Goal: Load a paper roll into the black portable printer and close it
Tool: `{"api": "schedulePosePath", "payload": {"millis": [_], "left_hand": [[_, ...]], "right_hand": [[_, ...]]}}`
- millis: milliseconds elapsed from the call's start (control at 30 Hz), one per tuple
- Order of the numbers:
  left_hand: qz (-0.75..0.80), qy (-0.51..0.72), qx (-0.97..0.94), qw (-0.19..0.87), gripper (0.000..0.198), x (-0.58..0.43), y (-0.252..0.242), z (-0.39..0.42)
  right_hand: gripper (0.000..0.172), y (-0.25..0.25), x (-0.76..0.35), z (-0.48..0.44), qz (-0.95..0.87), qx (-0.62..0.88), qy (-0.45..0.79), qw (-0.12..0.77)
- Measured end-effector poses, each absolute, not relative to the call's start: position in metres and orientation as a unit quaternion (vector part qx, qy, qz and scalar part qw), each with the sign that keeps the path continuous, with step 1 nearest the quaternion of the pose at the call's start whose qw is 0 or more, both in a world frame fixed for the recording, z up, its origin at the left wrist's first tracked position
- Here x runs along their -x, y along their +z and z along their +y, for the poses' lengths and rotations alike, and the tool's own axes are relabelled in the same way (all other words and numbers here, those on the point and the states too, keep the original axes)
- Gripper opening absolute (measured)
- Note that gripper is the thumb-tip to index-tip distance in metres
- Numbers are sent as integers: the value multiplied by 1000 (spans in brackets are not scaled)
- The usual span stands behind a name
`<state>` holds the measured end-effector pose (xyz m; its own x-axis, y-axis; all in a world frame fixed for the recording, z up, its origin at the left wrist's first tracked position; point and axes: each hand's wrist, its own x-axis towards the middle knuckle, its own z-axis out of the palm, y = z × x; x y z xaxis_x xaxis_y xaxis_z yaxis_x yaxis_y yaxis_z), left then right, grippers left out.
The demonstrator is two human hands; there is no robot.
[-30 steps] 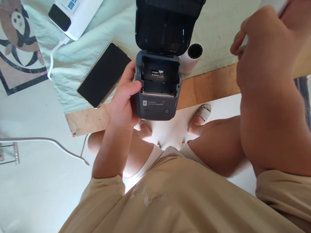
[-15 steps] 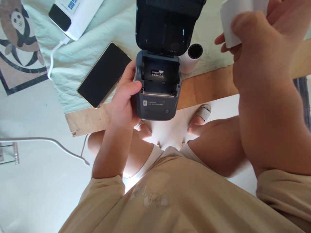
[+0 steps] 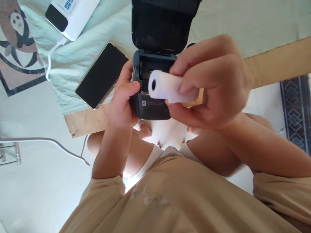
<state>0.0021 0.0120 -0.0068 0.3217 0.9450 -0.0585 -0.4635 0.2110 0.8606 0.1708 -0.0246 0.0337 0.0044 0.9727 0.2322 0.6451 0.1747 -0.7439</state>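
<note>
My left hand (image 3: 123, 100) grips the left side of a dark grey label printer (image 3: 152, 111), its thumb on the front edge. The printer's black lid (image 3: 161, 26) stands wide open, and its inner bay shows in part. Over the right part of the bay, my right hand (image 3: 211, 84) pinches a white paper roll (image 3: 162, 84) between thumb and fingers. The roll lies sideways, with its dark core hole facing left. Whether it touches the printer cannot be told.
A black-screened phone (image 3: 102, 76) lies left of the printer on the green cloth (image 3: 116, 19). Farther left are a white device (image 3: 75, 19) with a cable (image 3: 50, 60) and a panda picture (image 3: 20, 38). The table's wooden edge (image 3: 85, 123) runs below.
My right hand has come down and left from the upper right with the white roll, which now covers part of the printer. The printer and my left hand have shifted very slightly left.
</note>
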Motion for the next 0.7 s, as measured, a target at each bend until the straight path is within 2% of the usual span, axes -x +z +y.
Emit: {"api": "schedulePosePath", "payload": {"millis": [100,167,233,333,500,700], "left_hand": [[295,489,-403,715,24,-1,-9,13],[274,475,-416,725,27,0,-11,14],[261,473,-417,731,32,2,-15,16],[244,484,-411,733,38,3,-20,19],[242,484,-410,734,36,4,-24,21],[235,482,-429,727,36,4,-28,22]], "right_hand": [[15,28,-162,-25,-764,524,42,374],[10,23,-162,-21,-777,504,-17,378],[6,20,-161,-18,-777,501,-26,380],[10,19,-160,-18,-780,504,-12,370],[12,21,-158,-18,-768,499,11,401],[20,24,-153,-15,-759,549,43,346]]}}
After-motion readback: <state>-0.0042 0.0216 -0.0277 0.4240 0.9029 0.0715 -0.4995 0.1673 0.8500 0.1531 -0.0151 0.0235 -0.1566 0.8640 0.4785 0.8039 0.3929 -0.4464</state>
